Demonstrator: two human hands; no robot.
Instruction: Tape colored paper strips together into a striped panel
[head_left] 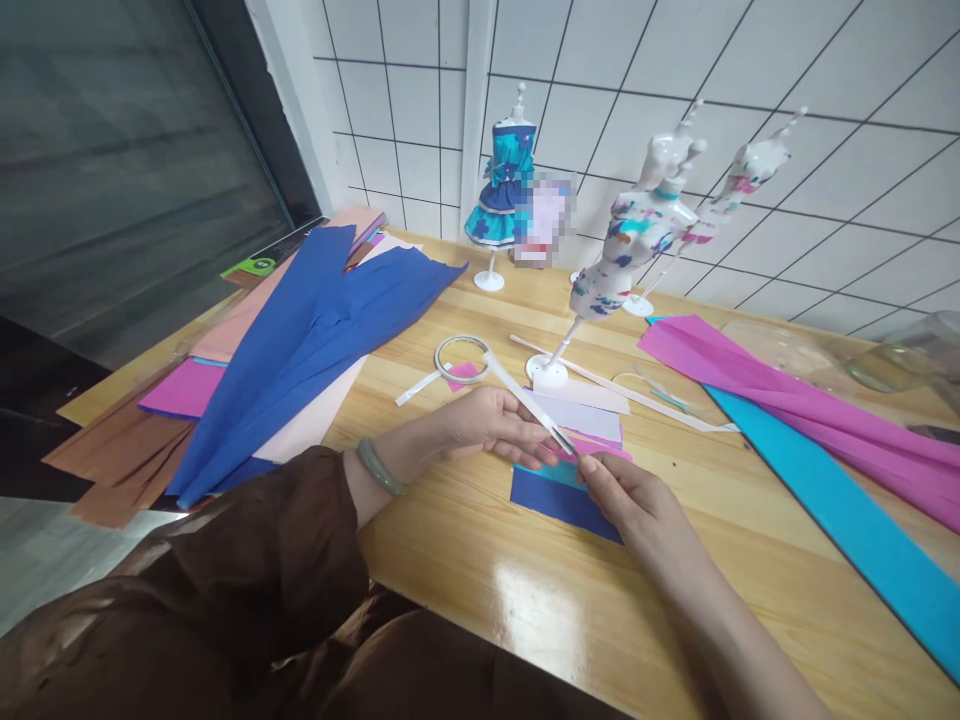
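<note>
A strip of white tape [523, 392] runs from the tape roll [437, 358] down to my two hands. My left hand [496, 425], with a pale green bangle at its wrist, has the strip between thumb and fingers. The thumb and forefinger of my right hand [626, 490] pinch the strip's lower end, where a narrow dark, shiny part shows; I cannot make out what that is. Below my hands lie several paper pieces, among them a dark blue piece [559, 503] and a pale lilac piece [574, 415]. My fingers partly cover them.
Blue crepe paper [322, 330] spreads over other sheets at the left. A paint-marked mannequin [622, 250] stands behind my hands, with more behind it. Farther back is a mannequin in a turquoise dress [512, 160]. Pink paper [787, 390] and turquoise paper [832, 490] lie at the right.
</note>
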